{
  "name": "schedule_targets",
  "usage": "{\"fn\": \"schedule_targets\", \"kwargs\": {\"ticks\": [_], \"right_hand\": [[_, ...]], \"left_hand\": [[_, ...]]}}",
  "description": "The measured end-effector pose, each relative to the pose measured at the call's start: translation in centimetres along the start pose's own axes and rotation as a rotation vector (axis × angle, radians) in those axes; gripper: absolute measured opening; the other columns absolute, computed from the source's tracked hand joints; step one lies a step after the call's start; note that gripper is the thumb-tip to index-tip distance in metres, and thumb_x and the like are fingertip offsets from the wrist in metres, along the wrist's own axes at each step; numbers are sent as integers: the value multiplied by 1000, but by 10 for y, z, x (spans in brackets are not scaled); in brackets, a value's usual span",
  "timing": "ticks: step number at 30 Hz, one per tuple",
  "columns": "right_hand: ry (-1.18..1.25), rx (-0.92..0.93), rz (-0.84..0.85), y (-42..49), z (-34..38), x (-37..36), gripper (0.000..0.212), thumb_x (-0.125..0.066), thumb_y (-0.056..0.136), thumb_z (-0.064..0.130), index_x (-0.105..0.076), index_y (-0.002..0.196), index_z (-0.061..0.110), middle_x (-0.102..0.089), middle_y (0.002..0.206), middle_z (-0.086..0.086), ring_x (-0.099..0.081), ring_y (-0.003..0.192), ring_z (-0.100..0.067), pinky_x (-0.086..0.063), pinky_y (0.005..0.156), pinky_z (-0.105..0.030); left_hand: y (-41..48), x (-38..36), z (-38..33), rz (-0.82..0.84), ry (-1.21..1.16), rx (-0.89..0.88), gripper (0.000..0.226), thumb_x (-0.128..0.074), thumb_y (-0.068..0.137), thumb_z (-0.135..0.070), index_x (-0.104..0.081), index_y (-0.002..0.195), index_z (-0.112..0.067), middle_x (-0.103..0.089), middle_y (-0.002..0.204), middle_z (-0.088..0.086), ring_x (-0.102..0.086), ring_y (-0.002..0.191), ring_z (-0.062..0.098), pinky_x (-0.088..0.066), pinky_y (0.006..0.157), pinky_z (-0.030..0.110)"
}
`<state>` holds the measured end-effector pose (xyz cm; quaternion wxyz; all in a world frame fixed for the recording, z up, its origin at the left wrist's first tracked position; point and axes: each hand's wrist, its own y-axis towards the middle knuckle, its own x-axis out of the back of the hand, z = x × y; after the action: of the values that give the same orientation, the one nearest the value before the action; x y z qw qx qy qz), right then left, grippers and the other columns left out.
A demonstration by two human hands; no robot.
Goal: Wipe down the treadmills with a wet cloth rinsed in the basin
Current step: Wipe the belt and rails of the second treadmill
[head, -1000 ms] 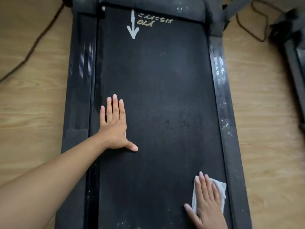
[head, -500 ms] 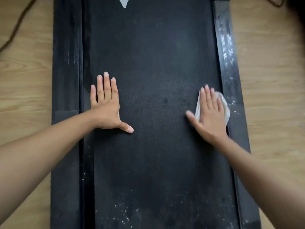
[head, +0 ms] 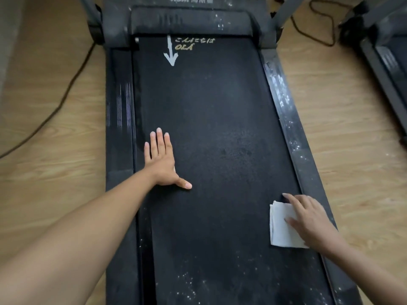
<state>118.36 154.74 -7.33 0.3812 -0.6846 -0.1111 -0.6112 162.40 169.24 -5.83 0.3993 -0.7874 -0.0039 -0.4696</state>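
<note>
In the head view, a black treadmill (head: 220,119) ran up the middle of the frame, its belt dusty and flecked with white specks toward the bottom edge. A white arrow (head: 170,54) with pale lettering beside it was printed near the top of the belt, just below the grey motor cover (head: 191,22).

The left hand (head: 161,164) lay flat on the belt left of centre, close to the left side rail (head: 119,128). Its grip was spread, with the fingers straight and pointing up the frame and the thumb out to the right, and it held nothing.

The folded white cloth (head: 280,228) lay on the belt at the lower right, near the right side rail (head: 293,133). The right hand (head: 312,219) rested on top of it, its grip loose and unclenched. The thumb lay across the cloth and the forefinger reached past the cloth's upper edge.

A dark cable (head: 66,93) trailed over the wooden floor (head: 55,172) at the left. Part of a second treadmill (head: 387,62) showed at the upper right, with another looped cable beside it.
</note>
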Motion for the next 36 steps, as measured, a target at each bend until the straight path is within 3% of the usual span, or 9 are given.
{"fn": "schedule_targets", "kwargs": {"ticks": [3,6,8,10,14,21,27,31,36], "right_hand": [[1,27,155,10,3,14,23,-66,99,28,-50,107,43,-56,111,15,-55,111,-20,-40,89,-31],[50,100,237,17,-4,31,33,-64,102,20,-43,87,40,-45,96,15,-59,87,-11,-43,70,-27],[145,117,154,27,-4,53,30,-69,101,23,-45,87,35,-46,94,13,-56,78,-2,-45,67,-31],[260,119,13,49,4,84,30,-71,99,17,-47,85,31,-53,86,8,-56,76,0,-42,65,-26],[376,97,-225,117,30,154,16,-71,98,11,-61,85,11,-62,73,-5,-57,69,-26,-39,61,-26],[118,167,-638,217,66,232,12,-69,97,18,-73,108,15,-61,100,-12,-59,90,-34,-50,74,-44],[-102,66,-62,223,77,128,54,-54,92,-1,-63,137,26,-56,117,-11,-57,114,-38,-56,78,-48],[57,-55,-323,226,85,120,53,-53,92,0,-57,143,14,-51,144,-8,-41,137,-33,-54,92,-51],[69,184,-112,274,103,109,74,-41,111,43,-14,166,1,-2,176,-18,1,163,-31,-1,131,-40]], "left_hand": [[-11,1,-1,-103,69,-18,176,-73,42,-95,29,157,-8,40,162,16,36,151,33,9,128,50],[-16,27,21,-290,61,-84,119,-74,63,-83,-37,156,-18,-34,157,4,-37,147,29,-41,114,43],[-14,52,48,-390,28,-95,94,-79,67,-75,-54,139,-21,-49,135,-3,-55,126,25,-50,100,44],[-9,71,80,-346,84,-58,118,-85,59,-74,-42,151,-13,-41,153,3,-43,142,27,-44,111,44],[-4,67,116,-61,139,-26,171,-96,44,-66,9,162,-2,22,170,13,15,159,26,-4,129,34],[1,60,109,-90,172,12,176,-100,41,-58,16,161,-1,29,168,14,21,157,27,-7,129,36],[2,58,96,-99,159,80,178,-103,39,-50,18,159,1,29,167,17,20,157,29,-11,130,39],[5,55,108,-114,94,42,179,-104,37,-48,18,161,-5,34,166,10,25,154,20,-14,129,37],[8,51,121,-148,55,-5,179,-103,35,-50,17,162,-11,36,163,-1,29,149,10,-13,128,33]]}}
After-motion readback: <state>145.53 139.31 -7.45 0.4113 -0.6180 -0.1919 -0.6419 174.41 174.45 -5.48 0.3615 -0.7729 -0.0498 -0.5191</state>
